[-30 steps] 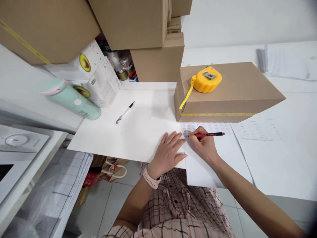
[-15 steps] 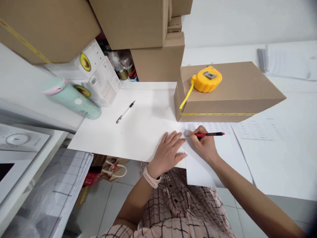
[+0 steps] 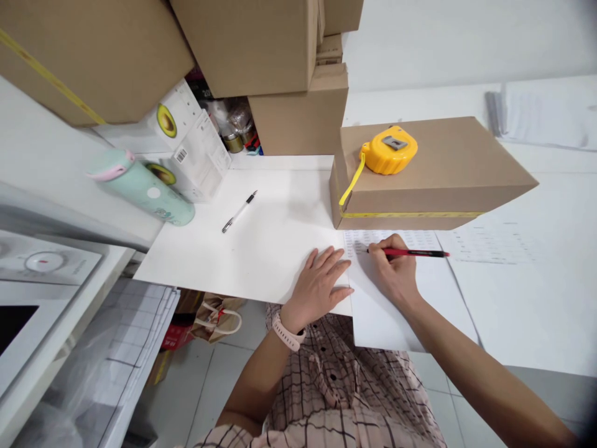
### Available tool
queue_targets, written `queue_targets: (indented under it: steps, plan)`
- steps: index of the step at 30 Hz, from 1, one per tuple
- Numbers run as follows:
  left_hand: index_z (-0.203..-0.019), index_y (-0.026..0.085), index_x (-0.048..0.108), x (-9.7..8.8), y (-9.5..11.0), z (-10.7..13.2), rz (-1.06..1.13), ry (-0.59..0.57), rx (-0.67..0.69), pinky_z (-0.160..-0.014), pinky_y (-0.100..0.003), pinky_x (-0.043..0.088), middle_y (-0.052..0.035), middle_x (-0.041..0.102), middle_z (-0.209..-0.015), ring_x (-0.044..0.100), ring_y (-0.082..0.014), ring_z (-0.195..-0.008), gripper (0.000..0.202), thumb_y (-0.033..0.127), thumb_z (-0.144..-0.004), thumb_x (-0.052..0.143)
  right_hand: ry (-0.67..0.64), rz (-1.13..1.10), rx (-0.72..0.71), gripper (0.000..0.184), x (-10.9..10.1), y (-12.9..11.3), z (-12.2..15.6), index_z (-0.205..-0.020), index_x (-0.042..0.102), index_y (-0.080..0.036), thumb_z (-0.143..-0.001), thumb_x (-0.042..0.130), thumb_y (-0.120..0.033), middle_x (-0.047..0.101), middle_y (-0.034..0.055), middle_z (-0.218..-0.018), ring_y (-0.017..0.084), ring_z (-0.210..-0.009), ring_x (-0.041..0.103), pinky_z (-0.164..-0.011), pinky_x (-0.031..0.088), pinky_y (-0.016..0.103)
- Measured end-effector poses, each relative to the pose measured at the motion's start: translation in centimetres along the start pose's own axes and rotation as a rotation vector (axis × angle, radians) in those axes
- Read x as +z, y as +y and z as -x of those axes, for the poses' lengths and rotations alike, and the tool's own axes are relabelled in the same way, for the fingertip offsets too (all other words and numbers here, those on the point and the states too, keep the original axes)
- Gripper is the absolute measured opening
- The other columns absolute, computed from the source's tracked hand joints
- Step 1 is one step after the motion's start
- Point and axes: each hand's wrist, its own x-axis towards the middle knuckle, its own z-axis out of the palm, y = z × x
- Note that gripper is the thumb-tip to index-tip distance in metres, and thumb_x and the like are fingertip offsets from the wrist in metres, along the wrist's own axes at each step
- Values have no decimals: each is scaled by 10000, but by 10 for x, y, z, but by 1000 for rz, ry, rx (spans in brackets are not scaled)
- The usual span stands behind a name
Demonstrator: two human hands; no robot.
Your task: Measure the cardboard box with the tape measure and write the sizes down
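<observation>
My right hand [image 3: 395, 270] is closed around a red and black pen [image 3: 415, 252], its tip down at a printed sheet of paper [image 3: 387, 323] with rows of small text. My left hand [image 3: 321, 280] lies flat with its fingers spread, at the left edge of that sheet; a pale pink band circles the wrist. Just beyond the sheet stands a long cardboard box [image 3: 420, 149]. On top of it rests a yellow tape measure [image 3: 390, 150] with a bit of tape pulled out over the box's left end.
A white and black pen [image 3: 239, 211] lies on the white table [image 3: 275, 261]. A mint green bottle [image 3: 144, 190] leans beside avocado-printed boxes [image 3: 200, 149]. Cardboard boxes [image 3: 261, 43] are stacked behind. A second printed sheet [image 3: 522, 298] is at right; a white appliance [image 3: 51, 267] stands at left.
My right hand with the pen has shifted a little to the right along the printed rows. My left hand stays in place, and the view has moved slightly.
</observation>
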Motion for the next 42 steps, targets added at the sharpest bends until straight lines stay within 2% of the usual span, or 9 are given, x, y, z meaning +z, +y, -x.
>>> queue_targets:
  steps: [4,9,14,22,26,31,34,37,42]
  plan:
    - [-1448,218,526,-1,-1,0,13,6,-9,-1285,-539,261,-88,469,-1621,355,-268,-1549,518,530,-1034,506,9,68,-23,169,-29,1,3,-1034,614,-251,-965,600,-405,695,31,-899,193,-726,629,-699,490,332]
    - [-1459,236,525,1,-3,1,4,22,-5,-1291,-528,254,-77,466,-1624,349,-260,-1553,529,555,-1041,473,-30,672,-377,275,-97,23,-8,-1181,644,-228,-973,465,-223,732,136,-1140,306,-1056,656,-880,488,396]
    - [-1456,218,534,3,-5,1,1,34,-1,-1287,-534,260,-89,475,-1617,350,-255,-1553,543,560,-1037,478,-51,1097,-262,444,-147,56,-19,-1310,639,-152,-959,367,-131,692,207,-1285,369,-1239,567,-918,455,467]
    - [-1410,231,578,9,-7,1,27,50,-10,-1275,-565,278,-99,514,-1586,387,-265,-1535,487,519,-1019,555,49,975,-97,571,-153,85,-18,-1462,576,-161,-937,362,-90,687,185,-1356,341,-1204,602,-940,460,459]
    - [-1300,212,627,-6,-6,-4,175,321,-43,-1174,-544,442,-127,633,-1451,582,-260,-1369,381,466,-1039,514,51,926,-98,551,-155,89,-19,-1449,586,-151,-948,357,-120,700,199,-1322,342,-1192,607,-924,445,452]
    - [-1284,249,588,-72,10,-52,179,664,74,-1170,-547,411,-119,615,-1446,543,-294,-1384,342,437,-999,593,74,885,-122,542,-157,94,-22,-1433,598,-180,-936,393,-113,708,195,-1303,334,-1187,623,-925,453,450]
    - [-1366,229,503,-102,17,-102,160,644,104,-1223,-535,319,-156,475,-1569,408,-326,-1489,529,402,-911,710,71,894,-134,546,-157,97,-22,-1438,590,-130,-931,388,-114,709,207,-1294,350,-1182,630,-924,475,454]
    - [-1433,207,408,-113,21,-146,156,562,-3,-1239,-531,275,-191,391,-1607,314,-349,-1538,756,361,-807,804,78,897,-156,556,-157,101,-23,-1436,583,-94,-914,392,-116,715,215,-1273,363,-1175,638,-921,502,468]
    - [-1477,187,352,-111,26,-182,233,468,-152,-1178,-532,354,-220,461,-1531,430,-380,-1455,905,348,-737,847,138,863,-186,531,-156,108,-26,-1405,598,-147,-910,404,-141,740,172,-1211,336,-1112,663,-894,534,481]
